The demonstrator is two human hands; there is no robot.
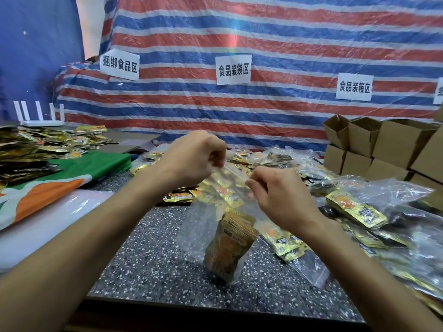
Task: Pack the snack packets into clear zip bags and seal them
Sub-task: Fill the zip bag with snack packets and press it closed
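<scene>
I hold the clear zip bag up over the speckled tabletop, one hand at each end of its mouth. My left hand pinches the far end of the top edge, fingers curled down onto the strip. My right hand pinches the near end with thumb and bent fingers. The bag's mouth runs tilted between the two, higher on the left. I cannot tell whether the zip strip is pressed closed along its length.

The bag hangs down from that edge, and a stack of gold and orange snack packets sits in its lower part, leaning on a slant. The bottom corner of the bag comes down to the tabletop; whether it rests there or hangs just above, I cannot say.

To my right lie filled clear bags of the same packets, heaped and overlapping. More loose packets are piled on the left, partly on a green and orange sheet. A white router with upright aerials stands behind that pile. Open cardboard boxes are stacked at the far right. A red, white and blue striped tarp covers the back, with white paper signs stuck on it.
</scene>
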